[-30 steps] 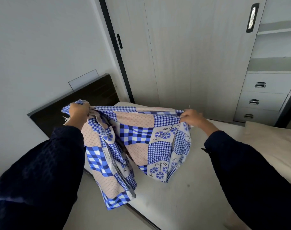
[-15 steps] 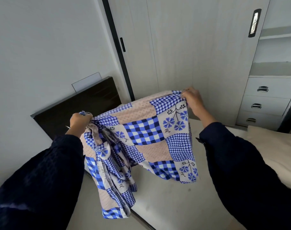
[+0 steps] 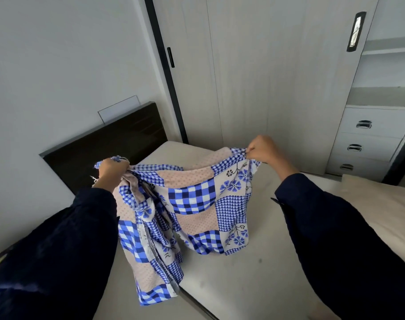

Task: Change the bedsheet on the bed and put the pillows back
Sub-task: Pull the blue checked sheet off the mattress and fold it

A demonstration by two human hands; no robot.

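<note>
A blue, white and pink patchwork bedsheet (image 3: 192, 199) hangs bunched between my hands above the bare mattress (image 3: 254, 280). My left hand (image 3: 110, 170) grips a gathered edge of the sheet in a fist near the headboard. My right hand (image 3: 262, 148) pinches another edge, held out over the mattress towards the wardrobe. The sheet's lower folds droop onto the mattress and over its left side. A beige pillow (image 3: 386, 209) lies at the right on the bed.
A dark wooden headboard (image 3: 109, 142) stands against the white wall at the left. A pale wardrobe (image 3: 266, 77) with sliding doors is close behind the bed. A set of drawers (image 3: 370, 139) stands at the right.
My right hand rose with the sheet's edge, then came down and out to the right, spreading the sheet wider. My left hand stayed near the headboard.
</note>
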